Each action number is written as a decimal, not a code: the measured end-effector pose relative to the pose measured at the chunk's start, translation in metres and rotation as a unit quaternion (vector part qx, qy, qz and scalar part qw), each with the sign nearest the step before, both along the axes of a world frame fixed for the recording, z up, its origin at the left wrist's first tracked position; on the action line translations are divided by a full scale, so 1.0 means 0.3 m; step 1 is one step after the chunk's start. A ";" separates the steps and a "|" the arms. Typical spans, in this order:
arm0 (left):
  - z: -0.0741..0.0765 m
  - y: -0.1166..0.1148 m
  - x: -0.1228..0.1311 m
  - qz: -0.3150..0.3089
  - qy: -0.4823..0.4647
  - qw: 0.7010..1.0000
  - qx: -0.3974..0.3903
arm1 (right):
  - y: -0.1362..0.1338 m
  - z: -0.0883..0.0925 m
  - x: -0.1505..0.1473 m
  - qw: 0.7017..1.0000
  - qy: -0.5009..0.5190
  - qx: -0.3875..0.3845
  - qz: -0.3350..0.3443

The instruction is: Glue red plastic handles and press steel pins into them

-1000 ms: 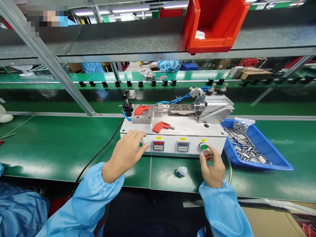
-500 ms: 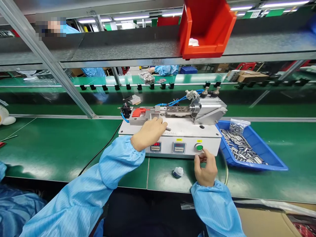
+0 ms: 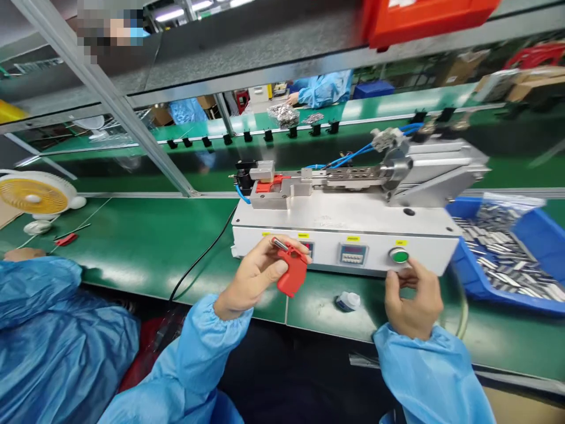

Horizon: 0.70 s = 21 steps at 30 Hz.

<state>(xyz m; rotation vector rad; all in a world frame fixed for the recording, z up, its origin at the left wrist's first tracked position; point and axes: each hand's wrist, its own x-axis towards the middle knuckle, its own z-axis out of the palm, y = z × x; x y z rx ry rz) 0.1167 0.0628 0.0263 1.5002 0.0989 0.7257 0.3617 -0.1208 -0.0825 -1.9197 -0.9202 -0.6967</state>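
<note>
In front of the bench machine (image 3: 335, 215), my left hand (image 3: 253, 277) is closed around a red plastic handle (image 3: 293, 278). A short metal pin (image 3: 279, 243) sticks out beside the thumb and fingers of that same hand. My right hand (image 3: 415, 300) holds nothing; its index fingertip is at the edge of the green button (image 3: 398, 255), with the thumb apart below. Another red plastic part (image 3: 277, 181) lies in the fixture at the machine's left end, under a small metal clamp block (image 3: 263, 171). The left display is partly hidden behind my left hand.
Right of the machine stands a blue bin (image 3: 471, 288) of metal pins. A small white-capped bottle (image 3: 348, 301) lies on the green bench (image 3: 189, 235) in front. At left are a yellow fan (image 3: 33, 199) and a co-worker's blue sleeve (image 3: 62, 335). A red bin (image 3: 432, 23) hangs overhead.
My left hand has drawn back from the machine top and now shows a red handle in it. The clamp block has swung over the fixture. My right hand stays at the button; the view has tilted.
</note>
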 end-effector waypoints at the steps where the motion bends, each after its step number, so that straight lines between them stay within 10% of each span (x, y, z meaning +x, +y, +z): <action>1: -0.017 -0.009 -0.014 -0.017 -0.003 0.998 -0.053 | 0.006 -0.006 0.007 1.000 -0.002 0.005 -0.006; 7: -0.067 -0.006 -0.048 -0.094 -0.012 0.966 -0.239 | 0.031 -0.024 0.045 1.000 -0.009 0.026 -0.010; 21: -0.132 0.009 -0.077 -0.060 0.001 0.937 -0.344 | 0.034 -0.051 0.053 0.996 -0.080 0.040 -0.009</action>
